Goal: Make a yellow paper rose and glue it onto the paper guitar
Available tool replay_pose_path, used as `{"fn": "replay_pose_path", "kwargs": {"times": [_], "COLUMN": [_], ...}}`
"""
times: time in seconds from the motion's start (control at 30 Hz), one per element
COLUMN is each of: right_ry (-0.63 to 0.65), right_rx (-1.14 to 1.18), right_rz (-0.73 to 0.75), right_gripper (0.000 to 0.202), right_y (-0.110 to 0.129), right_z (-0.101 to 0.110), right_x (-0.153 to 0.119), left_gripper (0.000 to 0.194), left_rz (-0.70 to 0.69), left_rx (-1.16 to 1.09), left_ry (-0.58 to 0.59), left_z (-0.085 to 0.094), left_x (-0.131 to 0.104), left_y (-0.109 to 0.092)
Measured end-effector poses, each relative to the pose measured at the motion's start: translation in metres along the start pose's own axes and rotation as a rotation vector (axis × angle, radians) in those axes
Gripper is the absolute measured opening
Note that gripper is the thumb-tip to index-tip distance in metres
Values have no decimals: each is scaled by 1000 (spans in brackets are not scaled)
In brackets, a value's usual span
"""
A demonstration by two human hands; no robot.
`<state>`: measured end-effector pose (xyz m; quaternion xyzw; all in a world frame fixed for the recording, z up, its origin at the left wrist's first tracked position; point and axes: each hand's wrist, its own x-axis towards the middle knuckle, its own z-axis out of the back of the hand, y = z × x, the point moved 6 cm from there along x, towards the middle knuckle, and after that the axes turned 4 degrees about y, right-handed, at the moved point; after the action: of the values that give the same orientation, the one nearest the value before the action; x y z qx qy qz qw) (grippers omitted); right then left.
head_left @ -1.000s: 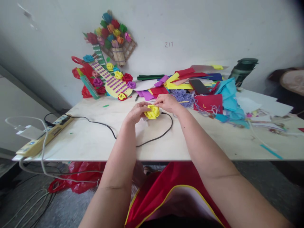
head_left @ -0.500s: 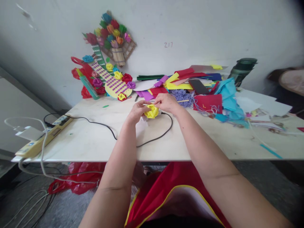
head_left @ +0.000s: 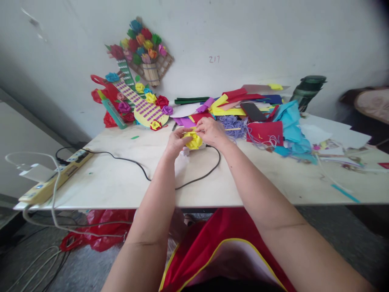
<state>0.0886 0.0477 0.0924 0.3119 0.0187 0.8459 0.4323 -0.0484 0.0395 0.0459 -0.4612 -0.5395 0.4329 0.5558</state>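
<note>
A crumpled yellow paper flower [head_left: 193, 140] is held above the table between my two hands. My left hand [head_left: 177, 142] grips its left side, with the thumb lying over the petals. My right hand [head_left: 210, 132] is closed at the flower's upper right edge. From behind the right hand a thin wooden stick [head_left: 233, 129] points right, in line with the pinching fingers; its other end is mostly hidden by them. Below the flower, a small white object [head_left: 184, 152] shows partly, and a black cord [head_left: 219, 158] starts close by.
A yellow power strip [head_left: 57, 178] lies at the left edge. Behind my hands are a guitar-shaped card [head_left: 152, 112] with paper flowers, a glue bottle [head_left: 113, 111], coloured paper [head_left: 231, 110], purple yarn [head_left: 232, 123], a phone [head_left: 253, 111] and a dark bottle [head_left: 307, 93].
My left thumb has slid further across the yellow flower. My right fingers have shifted slightly at its upper edge, and the stick stays with that hand.
</note>
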Motion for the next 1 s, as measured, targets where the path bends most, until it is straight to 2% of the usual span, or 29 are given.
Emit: {"fn": "replay_pose_path", "kwargs": {"times": [0.27, 0.6, 1.0], "right_ry": [-32, -49, -78], "right_rx": [26, 68, 38], "right_rz": [62, 84, 174], "right_gripper": [21, 23, 24], "right_y": [1, 0, 2], "right_z": [-3, -5, -5], "right_x": [-2, -1, -1], "left_gripper": [35, 35, 27], "left_rz": [-23, -3, 100], "left_rx": [20, -26, -159], "left_ry": [-65, -67, 20], "left_z": [7, 9, 9], "left_x": [3, 2, 1], "left_y": [4, 4, 3]}}
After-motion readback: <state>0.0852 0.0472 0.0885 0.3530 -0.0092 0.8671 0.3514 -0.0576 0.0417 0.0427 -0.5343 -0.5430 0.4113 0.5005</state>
